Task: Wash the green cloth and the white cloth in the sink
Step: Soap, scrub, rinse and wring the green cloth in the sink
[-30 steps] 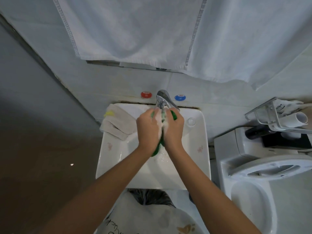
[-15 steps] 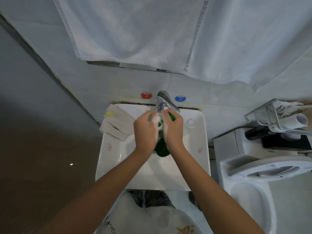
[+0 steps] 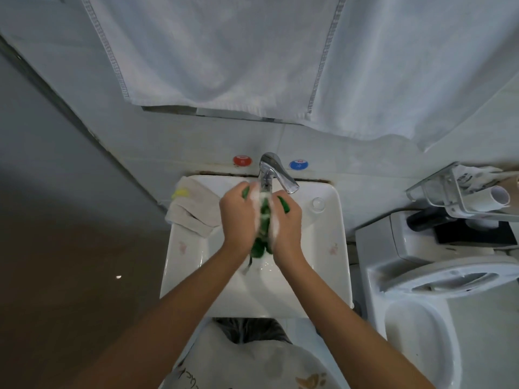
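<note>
Take the faucet (image 3: 273, 175) as your landmark and read across from its left. Left of it, the white cloth (image 3: 193, 210) lies folded over the back-left corner of the sink (image 3: 334, 265), with something small and yellow on its far edge; nothing touches it, and it looks not yet washed.

Directly below the spout, your left hand (image 3: 238, 217) curls its fingers around the left side of the green cloth (image 3: 262, 234), gripping it. The cloth is bunched into a long roll between your palms, white with suds along its middle. Its long axis runs from just under the spout back toward you, and its loose lower end hangs out below your wrists over the basin. Your right hand (image 3: 286, 223) clasps the other side, fingers wrapped over the cloth with a green fold showing past its knuckles.

Both hands sit equally near the cloth, pressed against each other through it, so the coming rub likely turns on sliding one palm along that long axis. Whether water is running onto the cloth, you cannot tell here.

Right of the faucet, a toilet (image 3: 421, 304) stands beside the sink.
</note>
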